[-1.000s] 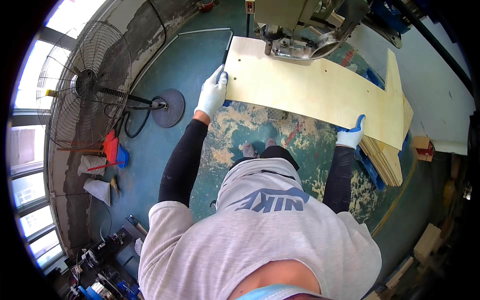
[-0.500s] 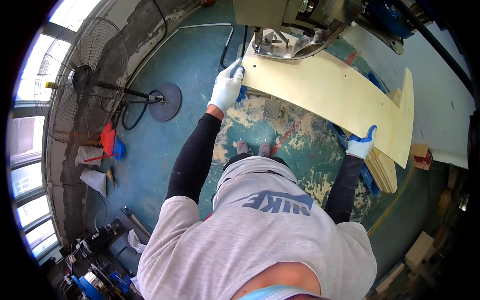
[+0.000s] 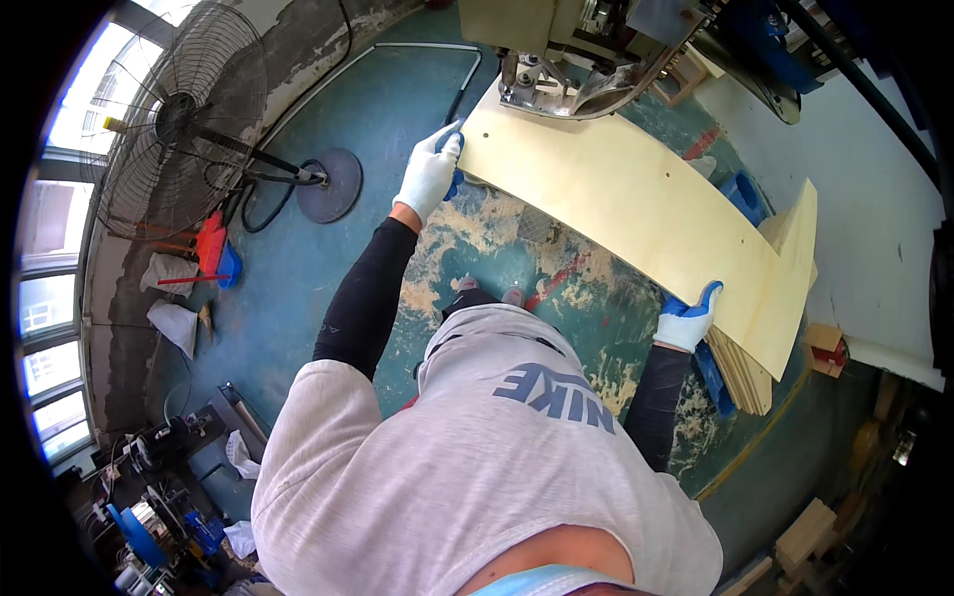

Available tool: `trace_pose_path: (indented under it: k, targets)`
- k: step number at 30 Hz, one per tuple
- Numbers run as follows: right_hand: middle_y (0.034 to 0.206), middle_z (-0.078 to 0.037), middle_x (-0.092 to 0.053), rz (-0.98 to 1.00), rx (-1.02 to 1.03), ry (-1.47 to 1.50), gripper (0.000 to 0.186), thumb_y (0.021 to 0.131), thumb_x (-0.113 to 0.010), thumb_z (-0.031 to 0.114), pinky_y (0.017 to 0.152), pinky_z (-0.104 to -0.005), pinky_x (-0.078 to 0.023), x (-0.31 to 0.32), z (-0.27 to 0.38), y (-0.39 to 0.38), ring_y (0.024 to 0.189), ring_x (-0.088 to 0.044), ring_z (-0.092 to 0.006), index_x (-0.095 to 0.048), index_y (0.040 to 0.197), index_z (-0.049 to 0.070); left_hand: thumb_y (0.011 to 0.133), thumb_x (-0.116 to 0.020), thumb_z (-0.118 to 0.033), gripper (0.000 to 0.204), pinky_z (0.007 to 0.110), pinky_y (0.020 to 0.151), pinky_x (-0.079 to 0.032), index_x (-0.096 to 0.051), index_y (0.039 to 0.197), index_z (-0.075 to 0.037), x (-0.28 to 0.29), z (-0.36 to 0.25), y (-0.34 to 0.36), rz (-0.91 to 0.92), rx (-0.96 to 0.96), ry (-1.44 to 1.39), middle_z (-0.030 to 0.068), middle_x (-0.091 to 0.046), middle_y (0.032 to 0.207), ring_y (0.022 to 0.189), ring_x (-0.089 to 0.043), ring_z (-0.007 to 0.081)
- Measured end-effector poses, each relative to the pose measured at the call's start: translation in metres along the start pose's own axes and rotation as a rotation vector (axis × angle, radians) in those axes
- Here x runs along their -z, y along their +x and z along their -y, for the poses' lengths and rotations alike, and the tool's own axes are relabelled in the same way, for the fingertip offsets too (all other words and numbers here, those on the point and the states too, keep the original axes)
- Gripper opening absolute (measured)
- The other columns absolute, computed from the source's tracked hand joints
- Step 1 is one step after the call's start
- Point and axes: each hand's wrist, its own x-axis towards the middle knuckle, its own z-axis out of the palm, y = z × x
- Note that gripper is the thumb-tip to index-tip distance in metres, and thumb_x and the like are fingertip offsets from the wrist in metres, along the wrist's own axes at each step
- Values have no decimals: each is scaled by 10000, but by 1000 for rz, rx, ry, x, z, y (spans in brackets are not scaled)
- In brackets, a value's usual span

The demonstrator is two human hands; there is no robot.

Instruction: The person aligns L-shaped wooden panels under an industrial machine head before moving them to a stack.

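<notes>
My left hand [image 3: 429, 174], in a white glove with blue palm, is closed on the left end of a long pale plywood board [image 3: 606, 184] with small holes and a jagged right end. My right hand [image 3: 686, 316], gloved the same way, grips its near edge toward the right. The board's far left part lies under the metal foot [image 3: 537, 89] of an olive-green machine [image 3: 527, 25]. Stacked similar boards [image 3: 745, 382] show beneath its right end, beside blue supports [image 3: 717, 387].
A large floor fan [image 3: 174, 119] with a round base [image 3: 328, 189] stands left, near windows, cables and red and blue dustpans [image 3: 211, 243]. Machinery [image 3: 164, 526] is at lower left. A cardboard box [image 3: 825, 348] and wood pieces [image 3: 805, 536] lie right. The teal floor [image 3: 497, 238] has dust patches.
The board has turned, its right end coming down toward me along with my right hand. My left hand moved right and up, then back left. The view has shifted slightly.
</notes>
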Motion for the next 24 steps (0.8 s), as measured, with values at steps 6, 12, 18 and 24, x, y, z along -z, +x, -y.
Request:
trace_pose_path:
  k: [6,12,18,24]
  targets:
    - [1384,-125,-592,-2,4,28,447,1066,-530,313,1097,-390,-462,13,-2,-5,1255,-575,-241,-522,1392,8,1048,-554,-270,361,239,541,-444,-666,1266,-4,-5,9,-8,-51,34,-70,-3,-656,805,605,-524,53]
    - [1366,-127,-599,4,16,96,454,1059,-540,324,1079,-407,-482,-4,3,-14,1249,-579,-240,-527,1380,3,1065,-496,-435,504,267,507,-416,-677,974,25,-4,17,-4,-49,170,29,-3,-562,663,566,-503,74]
    - [1381,-138,-596,71,-11,7,456,1046,-573,289,1067,-401,-488,19,3,-5,1245,-585,-248,-520,1388,-9,1069,-486,-436,513,281,510,-397,-674,949,27,-6,22,-5,-73,111,4,-32,-522,668,566,-479,68]
    - [1340,-138,-621,44,-30,34,420,1049,-571,270,1051,-382,-504,12,2,-4,1211,-604,-236,-540,1353,-18,1069,-482,-446,520,275,496,-383,-659,913,17,-6,19,-3,-95,68,6,-39,-502,656,554,-463,69]
